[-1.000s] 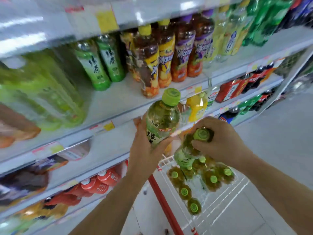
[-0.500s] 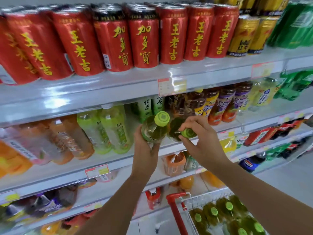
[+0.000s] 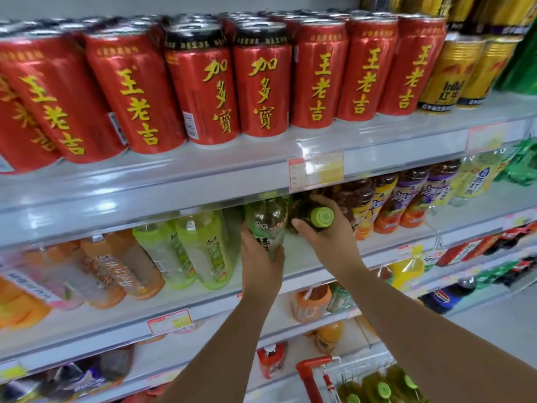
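bottles, two of them, green tea in clear plastic, one per hand, both up at the middle shelf [image 3: 305,271], in the gap between the pale green bottles [image 3: 203,248] and the dark tea bottles [image 3: 386,205].

left hand [image 3: 260,263] wraps the lower body of the upright bottle [image 3: 267,219], fingers curled round the label. base is on or just over the shelf, can't tell which; cap is hidden behind the lip of the shelf above.

right hand [image 3: 331,242] clamps the neck and shoulder of the tipped bottle [image 3: 318,217], green cap pointing back at me, body leaning in toward the shelf back, base hidden. the two bottles are just beside each other; touching or not, i can't tell.

handling, my guess:
- weight: full, so fairly heavy for the size, with the weight low in the body.
- stiffness: thin plastic wall gives under a squeeze, stiff only near neck and base.
- grip: film label looks smooth and could slip if damp.
- damage: not fragile, a drop would dent rather than break.
- best hold: round the waist under the shoulder, as the left hand has it. the right's neck grip steers fine, but i'd watch the body swinging.
- clearance: tight under the upper lip, so i'd go in tilted, then stand it up.

cart [image 3: 312,369] with more green-capped bottles [image 3: 383,388] sits low right.
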A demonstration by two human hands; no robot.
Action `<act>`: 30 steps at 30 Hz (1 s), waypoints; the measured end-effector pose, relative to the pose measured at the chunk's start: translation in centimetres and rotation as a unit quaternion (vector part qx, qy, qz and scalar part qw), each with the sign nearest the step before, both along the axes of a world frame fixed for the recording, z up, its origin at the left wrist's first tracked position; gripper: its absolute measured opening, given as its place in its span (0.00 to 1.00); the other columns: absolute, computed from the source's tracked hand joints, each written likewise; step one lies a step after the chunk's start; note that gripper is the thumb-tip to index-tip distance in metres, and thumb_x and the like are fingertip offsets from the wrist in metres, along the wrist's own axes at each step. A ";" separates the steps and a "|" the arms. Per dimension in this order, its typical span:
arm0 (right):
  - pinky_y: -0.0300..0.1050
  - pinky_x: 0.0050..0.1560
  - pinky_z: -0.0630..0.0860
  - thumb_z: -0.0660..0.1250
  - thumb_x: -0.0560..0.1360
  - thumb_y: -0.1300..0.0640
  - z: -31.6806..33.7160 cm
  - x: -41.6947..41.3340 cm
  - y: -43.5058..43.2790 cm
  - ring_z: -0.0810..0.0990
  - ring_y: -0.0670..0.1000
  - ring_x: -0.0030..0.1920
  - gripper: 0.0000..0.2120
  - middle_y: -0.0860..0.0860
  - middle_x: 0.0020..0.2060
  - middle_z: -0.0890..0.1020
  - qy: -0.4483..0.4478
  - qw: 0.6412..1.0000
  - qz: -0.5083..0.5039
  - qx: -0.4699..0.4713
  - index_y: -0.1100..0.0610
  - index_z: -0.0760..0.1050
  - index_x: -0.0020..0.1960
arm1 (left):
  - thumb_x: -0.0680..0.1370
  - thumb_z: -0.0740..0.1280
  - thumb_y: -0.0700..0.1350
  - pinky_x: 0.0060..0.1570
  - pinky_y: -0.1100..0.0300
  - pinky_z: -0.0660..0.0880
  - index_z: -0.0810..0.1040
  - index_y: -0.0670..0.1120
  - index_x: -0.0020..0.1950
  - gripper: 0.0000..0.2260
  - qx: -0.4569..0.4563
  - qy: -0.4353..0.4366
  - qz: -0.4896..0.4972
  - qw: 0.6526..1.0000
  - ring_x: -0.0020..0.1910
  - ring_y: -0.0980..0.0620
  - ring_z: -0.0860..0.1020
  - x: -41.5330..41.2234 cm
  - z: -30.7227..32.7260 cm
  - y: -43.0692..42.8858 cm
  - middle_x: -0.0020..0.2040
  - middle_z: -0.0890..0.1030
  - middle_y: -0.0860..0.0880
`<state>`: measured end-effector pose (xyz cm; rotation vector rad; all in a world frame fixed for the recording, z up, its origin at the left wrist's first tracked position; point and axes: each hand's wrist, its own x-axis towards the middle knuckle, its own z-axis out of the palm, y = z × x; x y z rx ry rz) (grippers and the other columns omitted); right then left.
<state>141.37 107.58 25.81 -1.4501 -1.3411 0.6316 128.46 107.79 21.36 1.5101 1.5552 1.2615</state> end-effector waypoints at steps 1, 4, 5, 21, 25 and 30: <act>0.24 0.45 0.71 0.73 0.70 0.56 -0.1 -0.3 0.0 0.76 0.40 0.48 0.23 0.46 0.50 0.79 0.019 1.000 -0.002 0.002 0.52 0.70 0.63 | 0.73 0.69 0.35 0.60 0.48 0.72 0.60 0.39 0.70 0.28 -0.009 0.011 -0.002 1.000 0.62 0.44 0.72 -0.1 -0.3 -0.1 0.63 0.71 0.41; 0.35 0.49 0.76 0.71 0.72 0.57 0.3 -0.5 0.0 0.78 0.43 0.48 0.19 0.46 0.47 0.80 0.061 0.997 -0.021 0.032 0.53 0.71 0.60 | 0.74 0.68 0.37 0.56 0.51 0.73 0.60 0.41 0.70 0.28 -0.026 0.028 0.002 0.999 0.61 0.44 0.72 -0.4 -1.0 -0.3 0.63 0.71 0.43; 0.41 0.52 0.77 0.70 0.73 0.57 0.6 -0.5 -0.1 0.79 0.46 0.50 0.18 0.48 0.48 0.80 0.056 0.997 -0.025 0.047 0.54 0.71 0.61 | 0.74 0.68 0.37 0.56 0.53 0.72 0.60 0.42 0.71 0.28 -0.026 0.032 0.009 0.999 0.62 0.45 0.72 -0.5 -1.1 -0.3 0.64 0.71 0.44; 0.51 0.59 0.71 0.70 0.70 0.45 -5.4 -0.6 2.1 0.72 0.56 0.59 0.26 0.50 0.53 0.77 -0.110 0.981 0.019 -0.160 0.54 0.65 0.63 | 0.73 0.71 0.43 0.61 0.45 0.72 0.49 0.50 0.77 0.40 -0.035 0.113 0.029 0.993 0.65 0.43 0.70 -1.5 -2.2 0.4 0.67 0.71 0.45; 0.52 0.64 0.66 0.68 0.72 0.44 -6.6 -0.8 3.4 0.67 0.58 0.63 0.30 0.55 0.61 0.73 -0.161 0.974 0.001 -0.162 0.58 0.64 0.67 | 0.74 0.70 0.43 0.60 0.46 0.72 0.48 0.49 0.77 0.39 -0.054 0.122 0.069 0.989 0.63 0.40 0.72 -0.6 -1.8 2.5 0.66 0.73 0.43; 0.52 0.63 0.69 0.67 0.74 0.55 -7.1 -0.8 5.8 0.71 0.59 0.63 0.30 0.59 0.63 0.73 -0.165 0.978 -0.002 -0.124 0.59 0.60 0.72 | 0.77 0.66 0.40 0.52 0.52 0.72 0.47 0.49 0.77 0.36 -0.085 0.062 0.086 0.991 0.57 0.42 0.76 0.1 -1.1 4.6 0.63 0.75 0.43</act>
